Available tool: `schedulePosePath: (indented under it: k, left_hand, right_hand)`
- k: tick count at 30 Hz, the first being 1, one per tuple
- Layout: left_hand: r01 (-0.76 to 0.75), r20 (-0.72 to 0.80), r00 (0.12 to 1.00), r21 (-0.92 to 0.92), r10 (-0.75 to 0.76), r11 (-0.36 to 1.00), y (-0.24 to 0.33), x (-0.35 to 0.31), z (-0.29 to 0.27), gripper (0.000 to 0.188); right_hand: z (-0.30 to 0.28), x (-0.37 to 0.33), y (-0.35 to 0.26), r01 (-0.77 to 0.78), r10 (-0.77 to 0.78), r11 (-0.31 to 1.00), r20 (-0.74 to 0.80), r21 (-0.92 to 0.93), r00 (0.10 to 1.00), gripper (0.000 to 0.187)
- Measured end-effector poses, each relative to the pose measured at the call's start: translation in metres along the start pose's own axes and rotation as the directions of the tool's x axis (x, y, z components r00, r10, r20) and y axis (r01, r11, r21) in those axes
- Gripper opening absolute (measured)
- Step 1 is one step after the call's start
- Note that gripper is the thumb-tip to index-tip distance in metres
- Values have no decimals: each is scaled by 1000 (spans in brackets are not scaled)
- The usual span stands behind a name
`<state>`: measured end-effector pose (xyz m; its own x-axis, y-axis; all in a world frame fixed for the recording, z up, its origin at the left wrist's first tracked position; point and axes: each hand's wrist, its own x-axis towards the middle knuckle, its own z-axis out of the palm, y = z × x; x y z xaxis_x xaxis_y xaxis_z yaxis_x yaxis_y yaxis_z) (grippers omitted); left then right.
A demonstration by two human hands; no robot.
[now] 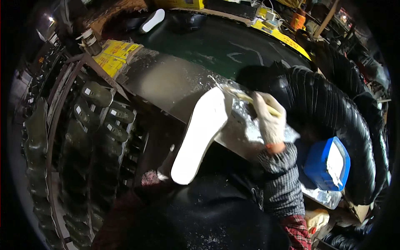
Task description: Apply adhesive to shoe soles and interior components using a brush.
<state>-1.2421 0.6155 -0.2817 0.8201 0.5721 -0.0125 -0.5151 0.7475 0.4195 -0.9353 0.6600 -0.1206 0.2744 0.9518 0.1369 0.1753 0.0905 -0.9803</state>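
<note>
A white shoe insole (199,137) is held at a slant over the near edge of the work table, its broad toe end pointing away from me. My left hand (166,166) grips its left side near the heel, mostly hidden in shadow and behind the insole. In my gloved right hand (271,118) is a brush (245,97) with a pale handle, closed in the fingers. The brush's tip is at the toe end of the insole; whether it touches cannot be made out. White smears mark the table (166,89) around it.
A blue tub (313,164) of white paste stands at the right. Behind it curves a long stack of shiny black pieces (329,100). Dark green boot-shaped pieces (98,93) fill a rack on the left. Another white insole (153,21) lies at the table's far side.
</note>
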Motion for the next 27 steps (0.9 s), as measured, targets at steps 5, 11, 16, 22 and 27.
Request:
schedulePosePath:
  k: [5,11,16,22,27]
  left_hand:
    - [-107,-264,961,-97,78,990,-83,-40,-122,64]
    - [159,-247,937,-327,-247,931,2,-12,6,55]
    - [12,-422,906,-35,-26,999,-15,-16,7,50]
    - [-10,-351,935,-167,-50,986,1,9,23,66]
    - [-102,-547,834,-273,-68,957,14,13,68,68]
  right_hand:
    - [-12,-54,-5,221,-273,958,344,185,898,17]
    - [11,15,-33,-97,92,994,106,41,990,20]
    - [21,-33,-68,432,-392,890,724,143,568,16]
    - [17,-79,-74,357,-220,928,621,-104,752,19]
    - [-30,-92,-44,-129,115,992,540,-13,834,20]
